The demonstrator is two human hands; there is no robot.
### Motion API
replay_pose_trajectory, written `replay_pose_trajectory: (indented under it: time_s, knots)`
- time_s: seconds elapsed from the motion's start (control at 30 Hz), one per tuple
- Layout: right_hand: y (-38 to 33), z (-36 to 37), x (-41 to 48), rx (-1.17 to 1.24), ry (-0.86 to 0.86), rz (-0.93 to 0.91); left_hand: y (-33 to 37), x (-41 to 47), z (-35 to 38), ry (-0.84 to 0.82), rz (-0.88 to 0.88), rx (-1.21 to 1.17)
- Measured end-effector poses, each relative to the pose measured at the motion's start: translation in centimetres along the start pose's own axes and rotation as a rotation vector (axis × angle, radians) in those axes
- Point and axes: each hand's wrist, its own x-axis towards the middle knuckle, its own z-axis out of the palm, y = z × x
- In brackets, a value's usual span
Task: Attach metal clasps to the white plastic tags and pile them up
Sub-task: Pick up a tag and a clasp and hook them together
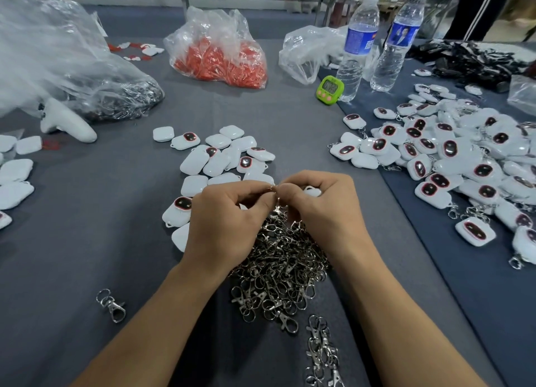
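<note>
Your fingertips met over the middle of the table, both hands curled tight. The left hand and right hand each pinched the ring end of one clasp, which hung between them above the heap of loose clasps lying just beneath your wrists. Whether a tag was already threaded on that ring could not be told, since your fingers hid it. Just beyond your knuckles lay the bare tags, still without metal, and more sat at the left edge. At the right, the finished pile spread wide, its tags carrying clasps. By that showing a good share looked done, yet both the heap and the bare tags left plenty to go. A stray clasp lay near left, and a few more near right. Farther off stood two bottles, a green timer, a bag of red pieces, a big clear bag and a white controller. None of these crowded your hands, though the heap below might snag the dangling hook.
</note>
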Motion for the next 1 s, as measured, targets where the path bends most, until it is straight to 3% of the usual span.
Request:
replay_pose_trajectory:
  time_s: [0.4,0.57,0.67,0.87,1.0]
  knots:
    - [0.04,0.36,-0.09,-0.092,0.028,-0.033,0.52,0.19,-0.22,0.098,-0.028,0.034]
    - [-0.07,0.44,-0.11,0.049,-0.05,0.046,0.56,0.49,-0.39,0.023,-0.138,-0.188]
    - [-0.05,0.33,-0.11,0.014,-0.009,0.055,0.69,0.36,-0.44,-0.017,-0.179,-0.236]
    - [-0.11,0.43,-0.42,-0.235,0.111,-0.056,0.81,-0.14,-0.3,0.072,0.018,0.129]
    - [-0.1,0.51,-0.64,-0.366,0.114,-0.118,0.5,-0.26,-0.36,0.101,0.185,0.208]
